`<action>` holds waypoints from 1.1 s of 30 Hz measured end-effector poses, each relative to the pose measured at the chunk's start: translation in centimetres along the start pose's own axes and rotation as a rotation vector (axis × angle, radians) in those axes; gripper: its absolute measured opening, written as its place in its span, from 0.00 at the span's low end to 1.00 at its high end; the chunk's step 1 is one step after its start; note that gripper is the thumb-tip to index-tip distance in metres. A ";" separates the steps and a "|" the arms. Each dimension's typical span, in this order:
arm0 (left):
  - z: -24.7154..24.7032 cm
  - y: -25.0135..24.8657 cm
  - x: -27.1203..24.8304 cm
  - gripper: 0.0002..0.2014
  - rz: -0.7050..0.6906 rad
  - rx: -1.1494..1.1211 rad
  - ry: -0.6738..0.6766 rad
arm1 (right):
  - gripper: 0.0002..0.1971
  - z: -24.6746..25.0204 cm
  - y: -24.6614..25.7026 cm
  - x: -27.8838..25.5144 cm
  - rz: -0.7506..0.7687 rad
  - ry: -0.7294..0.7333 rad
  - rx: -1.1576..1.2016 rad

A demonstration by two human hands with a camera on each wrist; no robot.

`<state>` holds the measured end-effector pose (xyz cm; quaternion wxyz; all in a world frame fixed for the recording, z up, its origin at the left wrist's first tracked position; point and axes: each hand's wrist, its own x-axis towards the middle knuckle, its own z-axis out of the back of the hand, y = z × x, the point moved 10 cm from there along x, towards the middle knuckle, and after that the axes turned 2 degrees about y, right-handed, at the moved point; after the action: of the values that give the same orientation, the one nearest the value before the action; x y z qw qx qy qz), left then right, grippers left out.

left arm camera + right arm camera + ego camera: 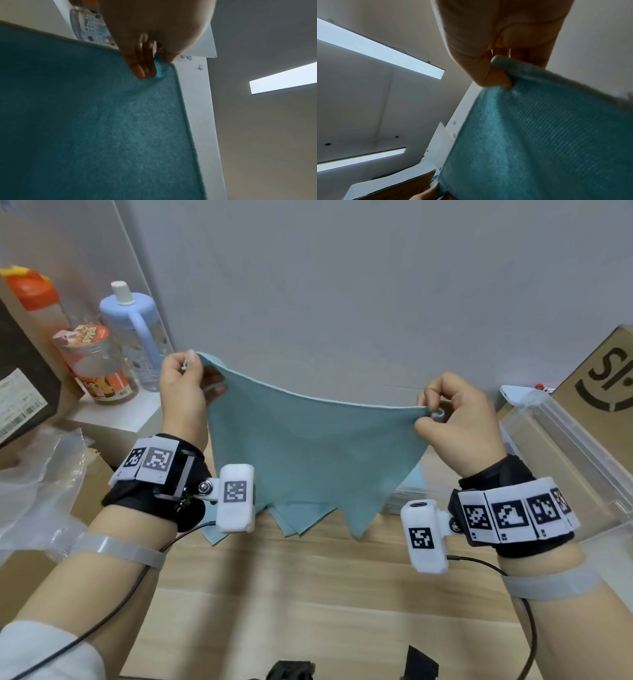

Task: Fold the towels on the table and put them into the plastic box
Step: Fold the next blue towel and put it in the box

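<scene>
A teal towel hangs spread in the air above the wooden table. My left hand pinches its upper left corner, and my right hand pinches the upper right corner. The lower corners dangle toward more teal towels lying on the table behind it. From the left wrist the towel fills the picture under the fingers. The right wrist view has the thumb pressed on the towel's corner. The clear plastic box stands at the right.
Bottles and a snack jar stand on a white shelf at the back left, beside a dark box. Crumpled clear plastic lies at the left. A cardboard box sits behind the plastic box. A grey wall rises behind the table.
</scene>
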<state>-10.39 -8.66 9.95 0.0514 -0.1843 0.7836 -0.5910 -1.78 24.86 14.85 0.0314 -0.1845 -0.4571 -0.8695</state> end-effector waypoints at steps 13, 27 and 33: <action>0.6 -0.5 0.3 0.21 0.014 -0.050 -0.040 | 0.06 0.3 -4.3 0.9 -0.138 0.008 -0.378; -12.9 -0.7 -8.8 0.10 0.023 0.387 0.790 | 0.15 -4.3 5.0 1.4 0.219 0.133 0.140; -14.0 -1.1 -10.9 0.10 -0.038 0.410 0.877 | 0.16 -4.3 4.3 1.3 0.179 0.111 0.115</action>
<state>-4.19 7.61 13.62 -0.2593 0.0818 0.5955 -0.7560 -3.31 19.05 16.52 0.1448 -0.1742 -0.4855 -0.8444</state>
